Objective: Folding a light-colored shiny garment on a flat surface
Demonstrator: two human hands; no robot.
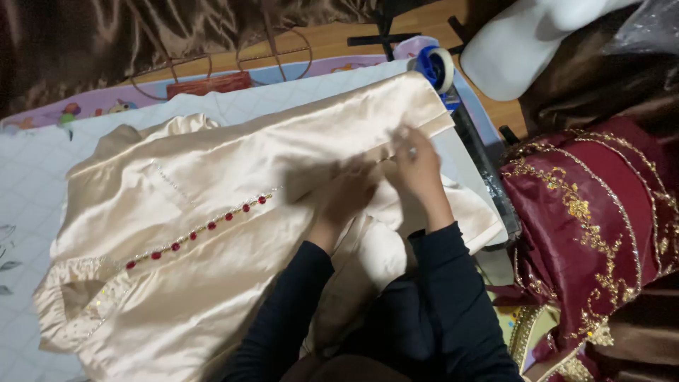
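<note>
Both hands work on a cream satin garment [212,233] spread flat across a white quilted table [28,191], lying from the person's lap out to the far edge. The left hand [346,194], blurred, lies palm-down on the cloth with fingers loosely together; whether it pinches anything I cannot tell. The right hand [417,166] has its fingers bent down onto the fabric near the hem, seeming to nip a fold just beside a seam.

The satin looks light, soft and very slippery; it likely slides and puckers under a pull, so a flat palm to pin it and a pinch at hem or seam seems the surest hold. A row of red beads [205,226] on gold trim runs across the chest and looks snag-prone, best left alone.

To the right, a maroon dress [594,219] with gold embroidery crowds the table's edge, close to the right sleeve. Farther off, a blue tape dispenser [435,67] sits touching the garment's far corner. A white mannequin form [516,49] stands beyond, and brown satin [106,35] hangs behind.
</note>
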